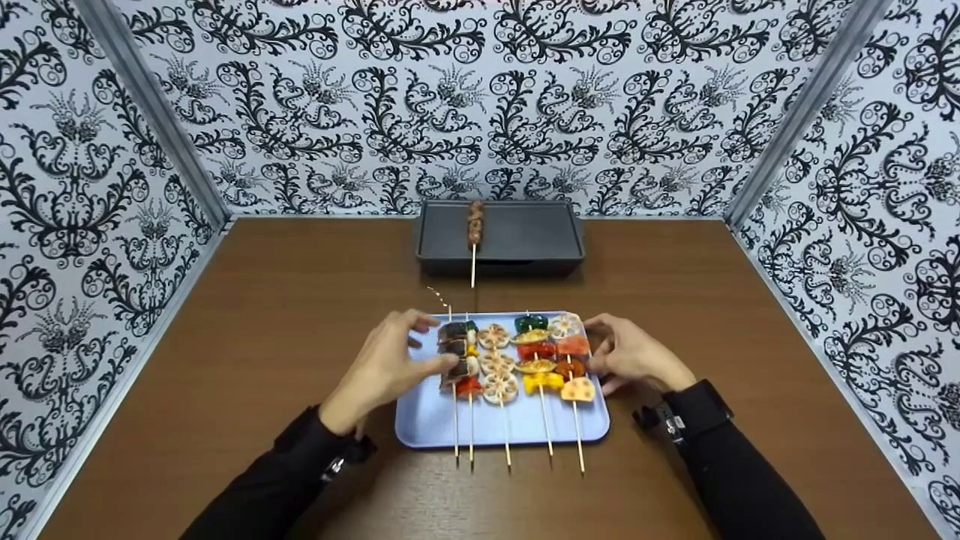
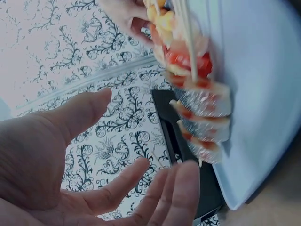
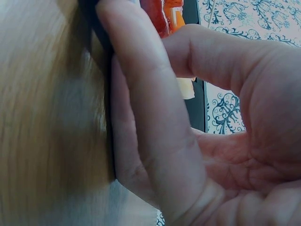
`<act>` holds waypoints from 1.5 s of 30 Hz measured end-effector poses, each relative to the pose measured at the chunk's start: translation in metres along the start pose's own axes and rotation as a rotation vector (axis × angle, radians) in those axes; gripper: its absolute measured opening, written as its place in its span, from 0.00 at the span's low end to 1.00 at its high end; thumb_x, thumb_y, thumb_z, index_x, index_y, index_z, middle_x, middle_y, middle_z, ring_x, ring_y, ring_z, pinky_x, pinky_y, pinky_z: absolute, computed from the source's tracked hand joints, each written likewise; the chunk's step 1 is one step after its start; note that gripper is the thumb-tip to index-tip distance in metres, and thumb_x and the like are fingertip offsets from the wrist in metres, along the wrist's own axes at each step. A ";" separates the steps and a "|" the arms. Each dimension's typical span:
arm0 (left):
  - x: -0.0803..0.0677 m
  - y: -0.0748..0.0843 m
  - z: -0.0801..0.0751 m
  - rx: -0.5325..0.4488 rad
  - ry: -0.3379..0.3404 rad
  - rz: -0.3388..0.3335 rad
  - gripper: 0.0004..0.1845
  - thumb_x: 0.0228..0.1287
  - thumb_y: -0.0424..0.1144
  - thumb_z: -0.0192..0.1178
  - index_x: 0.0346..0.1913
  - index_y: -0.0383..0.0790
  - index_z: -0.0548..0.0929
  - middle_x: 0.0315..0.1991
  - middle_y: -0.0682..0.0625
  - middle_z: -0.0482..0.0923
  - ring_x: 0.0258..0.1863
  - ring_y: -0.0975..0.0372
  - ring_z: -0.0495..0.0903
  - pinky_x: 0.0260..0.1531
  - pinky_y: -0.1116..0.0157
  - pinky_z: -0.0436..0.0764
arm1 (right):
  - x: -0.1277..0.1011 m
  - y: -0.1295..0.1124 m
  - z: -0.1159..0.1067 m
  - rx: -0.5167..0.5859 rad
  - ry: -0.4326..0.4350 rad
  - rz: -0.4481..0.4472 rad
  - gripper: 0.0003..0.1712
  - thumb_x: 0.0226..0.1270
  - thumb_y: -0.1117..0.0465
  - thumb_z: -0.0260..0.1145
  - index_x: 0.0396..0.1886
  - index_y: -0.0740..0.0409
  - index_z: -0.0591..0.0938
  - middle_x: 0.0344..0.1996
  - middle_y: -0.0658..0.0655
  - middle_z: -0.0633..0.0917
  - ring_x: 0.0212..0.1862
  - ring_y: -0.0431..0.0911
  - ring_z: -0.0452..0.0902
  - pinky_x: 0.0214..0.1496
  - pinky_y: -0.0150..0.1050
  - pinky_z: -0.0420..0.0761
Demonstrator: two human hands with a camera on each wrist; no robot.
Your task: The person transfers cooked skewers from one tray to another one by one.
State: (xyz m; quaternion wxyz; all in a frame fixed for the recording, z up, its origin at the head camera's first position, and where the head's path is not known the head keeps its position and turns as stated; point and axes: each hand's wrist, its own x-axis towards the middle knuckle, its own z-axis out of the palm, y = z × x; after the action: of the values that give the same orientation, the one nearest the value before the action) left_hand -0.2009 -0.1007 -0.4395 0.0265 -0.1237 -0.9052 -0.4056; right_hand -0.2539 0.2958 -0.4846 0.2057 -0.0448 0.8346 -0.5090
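Note:
A pale blue tray [image 1: 487,433] lies on the table and bears several skewers. At its left is a skewer of silvery-skinned fish pieces [image 1: 453,349], beside a mixed vegetable skewer [image 1: 469,385]. Lotus root slices [image 1: 497,364] fill the middle one. To the right lie a skewer with peppers [image 1: 543,382] and one with mixed slices [image 1: 577,389]. My left hand [image 1: 388,361] hovers over the tray's left edge, thumb and fingers apart, holding nothing; the left wrist view shows its palm [image 2: 28,160] apart from the fish. My right hand [image 1: 634,351] grips the tray's right rim; its fingertips are partly hidden.
Behind the tray stands a dark grill [image 1: 525,234] against the back wall. A brown meat skewer [image 1: 475,223] lies on it, its stick jutting over the front edge. Patterned panels [image 1: 465,112] enclose the brown table [image 1: 300,277] at the back and both sides.

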 end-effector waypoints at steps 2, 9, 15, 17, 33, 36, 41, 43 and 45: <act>0.006 0.002 -0.002 0.014 0.015 -0.005 0.34 0.55 0.53 0.81 0.62 0.44 0.83 0.53 0.45 0.78 0.52 0.49 0.80 0.51 0.53 0.84 | 0.000 0.000 0.000 0.001 0.006 0.006 0.45 0.59 0.77 0.73 0.76 0.58 0.68 0.38 0.68 0.81 0.30 0.57 0.85 0.30 0.54 0.92; 0.029 0.007 -0.004 0.025 0.067 -0.017 0.47 0.50 0.54 0.83 0.73 0.45 0.74 0.65 0.38 0.70 0.61 0.46 0.75 0.64 0.47 0.79 | 0.000 -0.001 0.000 0.004 0.016 0.009 0.45 0.58 0.77 0.73 0.75 0.58 0.68 0.38 0.69 0.81 0.30 0.58 0.85 0.31 0.55 0.92; 0.047 0.007 0.000 0.012 0.104 -0.022 0.61 0.42 0.50 0.88 0.80 0.47 0.64 0.72 0.37 0.63 0.66 0.45 0.72 0.70 0.46 0.76 | -0.002 0.000 0.001 0.002 0.009 -0.003 0.44 0.59 0.78 0.72 0.75 0.60 0.68 0.40 0.71 0.81 0.30 0.59 0.85 0.31 0.54 0.92; 0.054 0.006 0.001 0.018 0.116 -0.025 0.64 0.40 0.51 0.88 0.81 0.48 0.62 0.73 0.38 0.61 0.68 0.44 0.71 0.70 0.45 0.75 | -0.002 -0.001 0.001 -0.002 0.013 -0.006 0.44 0.59 0.78 0.72 0.75 0.60 0.68 0.40 0.70 0.81 0.30 0.58 0.85 0.30 0.54 0.92; 0.098 -0.001 0.015 0.023 0.121 -0.020 0.66 0.38 0.56 0.88 0.83 0.57 0.61 0.76 0.38 0.60 0.73 0.46 0.65 0.74 0.47 0.71 | -0.004 -0.002 -0.001 0.004 0.006 -0.002 0.45 0.59 0.78 0.72 0.76 0.60 0.67 0.36 0.68 0.80 0.28 0.57 0.85 0.30 0.54 0.92; 0.103 -0.002 0.016 0.016 0.108 -0.025 0.64 0.39 0.56 0.88 0.82 0.56 0.62 0.75 0.38 0.62 0.72 0.47 0.67 0.73 0.47 0.71 | -0.004 -0.002 -0.001 0.003 0.003 0.001 0.45 0.58 0.78 0.72 0.75 0.60 0.68 0.36 0.68 0.81 0.28 0.57 0.85 0.30 0.55 0.92; 0.114 -0.003 0.018 0.010 0.102 -0.016 0.60 0.43 0.55 0.86 0.81 0.54 0.65 0.72 0.39 0.68 0.66 0.47 0.72 0.69 0.49 0.76 | -0.003 -0.001 0.000 0.015 0.009 0.000 0.45 0.58 0.78 0.72 0.75 0.59 0.68 0.36 0.68 0.81 0.29 0.57 0.85 0.30 0.55 0.92; 0.120 -0.004 0.018 -0.003 0.097 -0.014 0.59 0.44 0.54 0.86 0.80 0.52 0.66 0.70 0.38 0.70 0.61 0.47 0.75 0.64 0.50 0.80 | -0.002 -0.001 0.000 0.022 0.013 0.005 0.45 0.58 0.78 0.72 0.75 0.58 0.68 0.37 0.69 0.81 0.29 0.58 0.85 0.30 0.55 0.92; 0.124 -0.004 0.019 -0.025 0.093 -0.021 0.58 0.45 0.53 0.86 0.80 0.51 0.66 0.68 0.38 0.71 0.57 0.48 0.77 0.58 0.52 0.83 | -0.001 -0.001 0.000 0.025 0.010 0.001 0.44 0.59 0.78 0.72 0.75 0.59 0.68 0.37 0.69 0.81 0.30 0.58 0.85 0.30 0.56 0.92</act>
State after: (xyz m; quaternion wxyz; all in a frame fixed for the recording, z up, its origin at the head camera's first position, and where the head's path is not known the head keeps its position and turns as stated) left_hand -0.3211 -0.0638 -0.4363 0.0626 -0.0957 -0.8992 -0.4224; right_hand -0.2530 0.2958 -0.4838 0.2025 -0.0392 0.8292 -0.5195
